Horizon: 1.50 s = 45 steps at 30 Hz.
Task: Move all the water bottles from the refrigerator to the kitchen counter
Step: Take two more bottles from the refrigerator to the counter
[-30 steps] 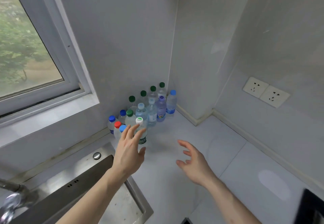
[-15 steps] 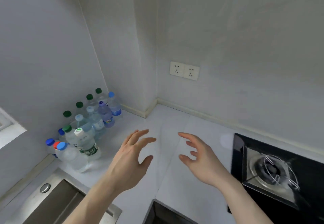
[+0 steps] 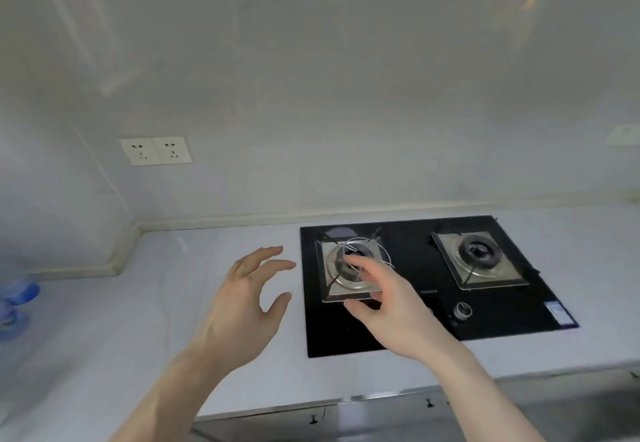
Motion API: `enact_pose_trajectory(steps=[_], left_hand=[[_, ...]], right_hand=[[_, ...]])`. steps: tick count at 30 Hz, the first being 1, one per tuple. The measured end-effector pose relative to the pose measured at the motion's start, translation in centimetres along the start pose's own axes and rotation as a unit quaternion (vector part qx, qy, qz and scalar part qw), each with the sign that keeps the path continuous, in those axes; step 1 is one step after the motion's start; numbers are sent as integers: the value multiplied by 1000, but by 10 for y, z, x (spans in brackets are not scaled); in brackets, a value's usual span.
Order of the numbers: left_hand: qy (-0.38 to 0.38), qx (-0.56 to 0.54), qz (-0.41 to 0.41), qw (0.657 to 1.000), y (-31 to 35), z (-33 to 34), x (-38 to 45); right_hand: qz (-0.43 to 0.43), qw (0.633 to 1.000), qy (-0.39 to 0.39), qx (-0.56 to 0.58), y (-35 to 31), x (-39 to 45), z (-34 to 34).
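Both the left hand (image 3: 242, 306) and the right hand (image 3: 388, 306) hang wide and empty over the counter (image 3: 194, 268), one blurred blue-capped bottle (image 3: 17, 298) showing at the left edge (refrigerator unseen), so more fetching probably remains.

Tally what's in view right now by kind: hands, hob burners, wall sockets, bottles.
Bare hands: 2, left, right, both empty
Round steel-ringed hob burners: 2
White wall sockets: 2
Blurred blue-capped bottles at the left edge: at least 1
Total: 7
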State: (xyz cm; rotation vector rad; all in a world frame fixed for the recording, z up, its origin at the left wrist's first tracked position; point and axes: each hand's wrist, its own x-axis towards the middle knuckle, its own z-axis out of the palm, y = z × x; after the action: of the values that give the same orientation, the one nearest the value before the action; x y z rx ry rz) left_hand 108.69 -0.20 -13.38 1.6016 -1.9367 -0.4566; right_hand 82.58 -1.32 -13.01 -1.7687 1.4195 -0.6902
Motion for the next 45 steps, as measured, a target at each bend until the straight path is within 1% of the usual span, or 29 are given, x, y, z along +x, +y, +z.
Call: enact_pose_trajectory(steps=[6, 11, 15, 17, 21, 25, 29, 36, 38, 45], left_hand=[[-61, -57, 84, 993, 99, 74, 25], [-139, -65, 186, 970, 190, 140, 41], [-182, -71, 270, 943, 269, 186, 53], [-208, -80, 315, 923, 310, 211, 59], [-246, -96, 380, 887, 372, 246, 70], [-279, -115, 435, 849, 426, 279, 89], [-302, -121, 474, 818, 462, 305, 110], [-331, -142, 537, 763, 532, 343, 149], [-341, -142, 554, 746, 550, 352, 154], [-362, -155, 593, 703, 611, 380, 151]], right_hand=[[59, 994, 91, -4, 57, -78, -91], [111, 974, 198, -11, 107, -155, -165], [158, 942, 295, -30, 135, -218, -214], [184, 919, 347, -39, 146, -249, -234], [223, 885, 406, -41, 160, -290, -263], [253, 852, 455, -54, 172, -308, -291], [276, 828, 485, -60, 176, -315, -313], [301, 773, 553, -75, 182, -320, -355], [313, 757, 568, -76, 184, -325, -363], [340, 707, 614, -90, 191, -353, -389]])
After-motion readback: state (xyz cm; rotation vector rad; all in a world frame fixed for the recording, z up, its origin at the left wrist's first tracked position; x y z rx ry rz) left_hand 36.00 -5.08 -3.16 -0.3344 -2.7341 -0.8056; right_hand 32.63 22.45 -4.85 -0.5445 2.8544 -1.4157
